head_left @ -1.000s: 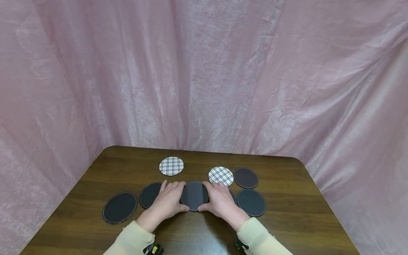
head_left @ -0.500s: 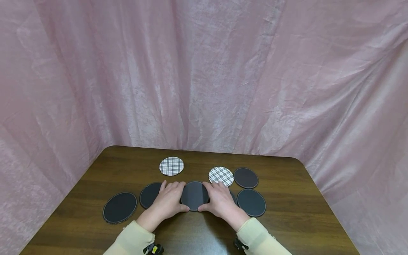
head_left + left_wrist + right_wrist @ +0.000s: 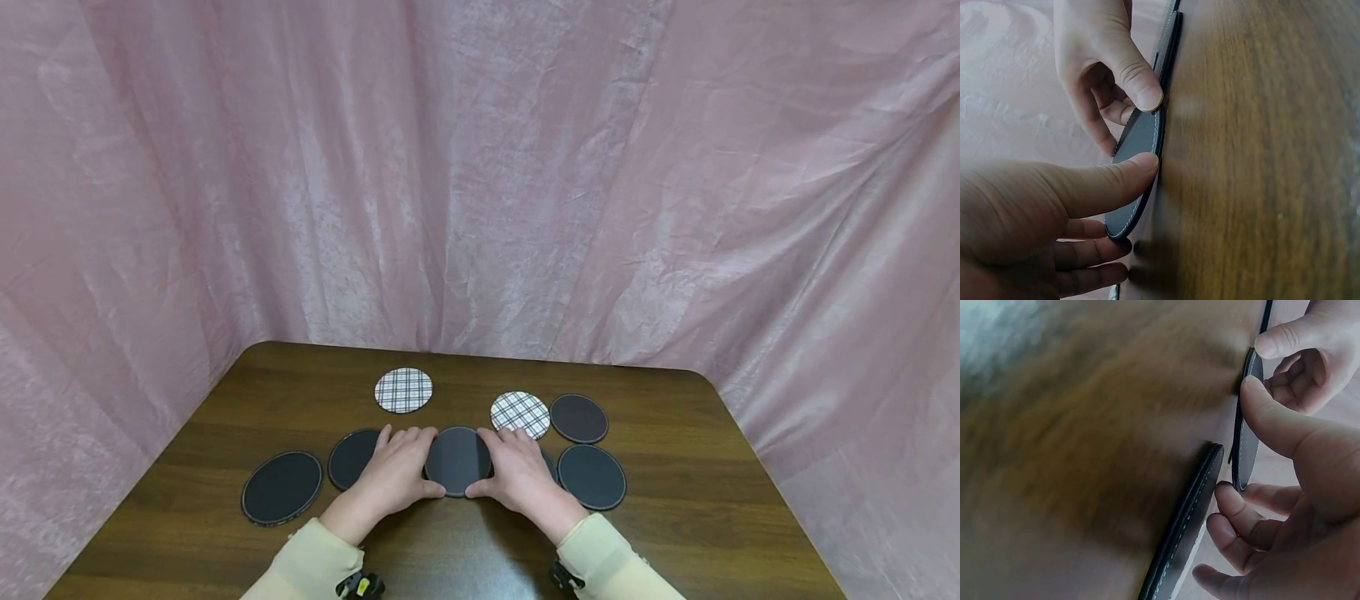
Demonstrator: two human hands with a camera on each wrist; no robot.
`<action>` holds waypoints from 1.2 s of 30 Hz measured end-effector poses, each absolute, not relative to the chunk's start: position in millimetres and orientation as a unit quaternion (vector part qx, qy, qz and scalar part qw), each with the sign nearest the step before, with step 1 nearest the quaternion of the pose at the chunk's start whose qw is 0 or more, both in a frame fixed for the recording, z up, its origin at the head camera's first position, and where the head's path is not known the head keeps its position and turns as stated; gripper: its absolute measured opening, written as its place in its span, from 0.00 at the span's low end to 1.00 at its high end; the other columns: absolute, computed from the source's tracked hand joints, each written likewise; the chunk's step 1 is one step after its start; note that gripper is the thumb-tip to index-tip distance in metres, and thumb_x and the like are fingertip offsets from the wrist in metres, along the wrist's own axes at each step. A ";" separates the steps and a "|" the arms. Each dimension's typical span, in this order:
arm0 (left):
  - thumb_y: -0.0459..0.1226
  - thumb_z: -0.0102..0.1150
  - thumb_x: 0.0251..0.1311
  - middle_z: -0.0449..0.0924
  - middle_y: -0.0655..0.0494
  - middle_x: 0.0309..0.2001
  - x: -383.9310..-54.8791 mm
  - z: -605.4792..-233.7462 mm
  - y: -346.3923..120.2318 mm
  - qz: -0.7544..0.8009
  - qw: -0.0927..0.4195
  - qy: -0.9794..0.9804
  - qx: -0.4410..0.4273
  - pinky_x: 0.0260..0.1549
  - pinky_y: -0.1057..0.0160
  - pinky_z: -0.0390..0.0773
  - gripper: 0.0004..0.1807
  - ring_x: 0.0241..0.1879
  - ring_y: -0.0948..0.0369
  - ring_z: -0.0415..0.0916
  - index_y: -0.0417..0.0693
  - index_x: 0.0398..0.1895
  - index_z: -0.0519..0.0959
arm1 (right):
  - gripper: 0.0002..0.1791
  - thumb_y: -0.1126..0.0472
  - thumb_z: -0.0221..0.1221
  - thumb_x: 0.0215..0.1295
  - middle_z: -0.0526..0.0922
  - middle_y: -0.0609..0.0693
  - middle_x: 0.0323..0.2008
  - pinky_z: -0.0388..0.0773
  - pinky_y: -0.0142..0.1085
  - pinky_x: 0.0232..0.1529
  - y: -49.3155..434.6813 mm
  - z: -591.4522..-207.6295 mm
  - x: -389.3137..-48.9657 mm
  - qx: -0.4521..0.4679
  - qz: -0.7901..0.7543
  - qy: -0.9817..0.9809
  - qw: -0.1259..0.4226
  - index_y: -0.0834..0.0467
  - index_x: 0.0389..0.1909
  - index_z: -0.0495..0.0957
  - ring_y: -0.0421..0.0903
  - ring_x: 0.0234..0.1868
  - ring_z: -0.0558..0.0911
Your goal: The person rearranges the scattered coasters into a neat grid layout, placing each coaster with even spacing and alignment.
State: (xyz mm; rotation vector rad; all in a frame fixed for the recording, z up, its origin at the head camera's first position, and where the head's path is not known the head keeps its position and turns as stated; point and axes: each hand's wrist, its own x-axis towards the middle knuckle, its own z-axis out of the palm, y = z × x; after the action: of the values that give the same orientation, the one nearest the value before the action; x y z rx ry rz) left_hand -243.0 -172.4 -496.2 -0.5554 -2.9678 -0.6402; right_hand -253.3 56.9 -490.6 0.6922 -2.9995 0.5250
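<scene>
A round black coaster [image 3: 458, 462] with a pale stitched rim lies between my two hands at the front middle of the wooden table. On its left edge my left hand [image 3: 397, 468] grips it, thumb at the near rim and fingers toward the far side. My right hand [image 3: 519, 469] holds the right edge in the same way. In the left wrist view the coaster [image 3: 1138, 139] appears nearly edge-on, close over the wood, with both thumbs on its near rim. The right wrist view has the coaster [image 3: 1249, 440] between thumb and fingers too.
Left of my hands lie two black coasters, one [image 3: 282, 489] whole, the other [image 3: 351, 461] partly covered. Two plaid coasters [image 3: 403, 391] [image 3: 520, 414] sit farther back. On the right are a dark brown coaster [image 3: 579, 418], a black one [image 3: 592, 477] and another mostly hidden. Pink curtain [image 3: 480, 183] hangs behind.
</scene>
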 end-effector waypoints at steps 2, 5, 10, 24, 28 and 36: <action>0.45 0.94 0.45 0.84 0.40 0.57 -243.4 -496.6 -172.7 -0.209 0.028 -0.961 -0.181 0.74 0.24 0.57 0.47 0.62 0.40 0.80 0.35 0.67 0.79 | 0.51 0.43 0.87 0.52 0.84 0.58 0.57 0.77 0.58 0.61 56.9 -490.9 -253.1 0.221 0.169 -0.960 0.010 0.60 0.73 0.78 0.56 0.52 0.78; 0.46 0.94 0.45 0.84 0.41 0.57 -243.6 -497.5 -173.0 -0.208 0.028 -0.961 -0.182 0.74 0.24 0.58 0.47 0.62 0.40 0.80 0.36 0.67 0.79 | 0.51 0.43 0.87 0.52 0.84 0.59 0.58 0.77 0.58 0.61 57.0 -491.6 -253.0 0.221 0.171 -0.960 0.011 0.61 0.73 0.78 0.57 0.52 0.77; 0.46 0.93 0.45 0.84 0.41 0.57 -242.1 -497.8 -173.2 -0.205 0.026 -0.961 -0.182 0.74 0.24 0.58 0.47 0.62 0.41 0.80 0.36 0.67 0.79 | 0.51 0.42 0.87 0.52 0.84 0.58 0.56 0.77 0.56 0.60 57.0 -493.1 -252.8 0.220 0.169 -0.961 0.009 0.61 0.73 0.78 0.55 0.50 0.77; 0.46 0.93 0.46 0.84 0.41 0.57 -243.9 -496.5 -171.4 -0.205 0.021 -0.961 -0.183 0.74 0.25 0.57 0.47 0.61 0.40 0.80 0.35 0.67 0.79 | 0.50 0.43 0.87 0.51 0.84 0.58 0.57 0.78 0.57 0.57 60.4 -491.4 -253.4 0.224 0.176 -0.959 0.011 0.60 0.72 0.79 0.55 0.49 0.76; 0.46 0.93 0.47 0.84 0.40 0.58 -245.9 -495.9 -170.8 -0.204 0.020 -0.962 -0.180 0.75 0.25 0.57 0.47 0.62 0.40 0.79 0.35 0.68 0.79 | 0.50 0.43 0.87 0.52 0.84 0.59 0.58 0.79 0.58 0.56 60.6 -489.8 -255.5 0.221 0.175 -0.959 0.008 0.60 0.72 0.79 0.56 0.50 0.76; 0.47 0.92 0.47 0.83 0.41 0.58 -246.2 -499.2 -172.4 -0.201 0.015 -0.963 -0.177 0.74 0.25 0.58 0.46 0.61 0.39 0.79 0.36 0.67 0.80 | 0.50 0.40 0.87 0.50 0.83 0.57 0.53 0.76 0.59 0.60 60.7 -491.8 -257.8 0.221 0.156 -0.963 0.008 0.59 0.70 0.81 0.57 0.52 0.76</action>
State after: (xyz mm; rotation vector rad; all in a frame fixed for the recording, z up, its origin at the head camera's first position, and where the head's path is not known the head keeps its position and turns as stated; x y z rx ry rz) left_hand -246.2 -172.4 -499.2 -0.5513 -2.9980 -0.6265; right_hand -257.8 60.7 -491.8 0.6910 -3.0085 0.4880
